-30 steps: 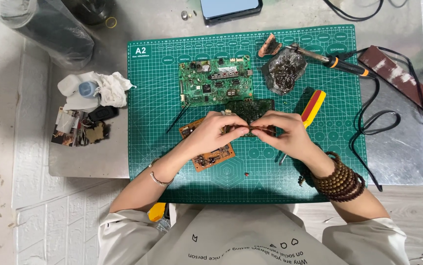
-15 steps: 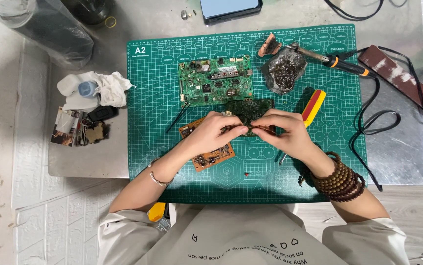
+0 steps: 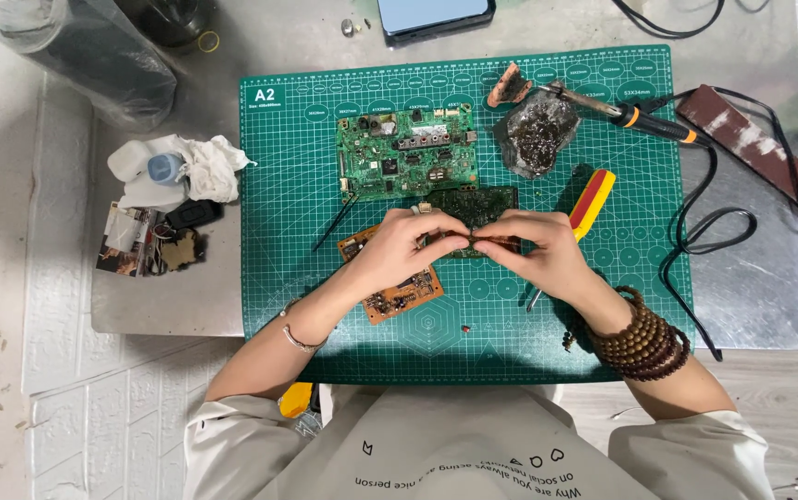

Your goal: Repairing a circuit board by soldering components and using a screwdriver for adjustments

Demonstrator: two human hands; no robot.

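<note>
My left hand [image 3: 405,250] and my right hand [image 3: 540,252] meet over the middle of a green cutting mat [image 3: 306,176]. Their fingertips pinch a small dark part [image 3: 479,240] between them; its shape is too small to tell. Under the hands lies a dark green circuit board [image 3: 484,204], partly hidden. A brown circuit board [image 3: 403,294] sits under my left wrist. A larger green circuit board [image 3: 408,162] lies just beyond the hands.
A soldering iron [image 3: 635,115] with a black cable lies at the mat's far right, beside a clear bag of small parts [image 3: 538,134]. A red and yellow tool [image 3: 593,196] lies right of my hands. White rags and a small bottle [image 3: 169,170] sit left of the mat.
Both hands stay together at the mat's middle with only slight finger movement. Nothing else has moved.
</note>
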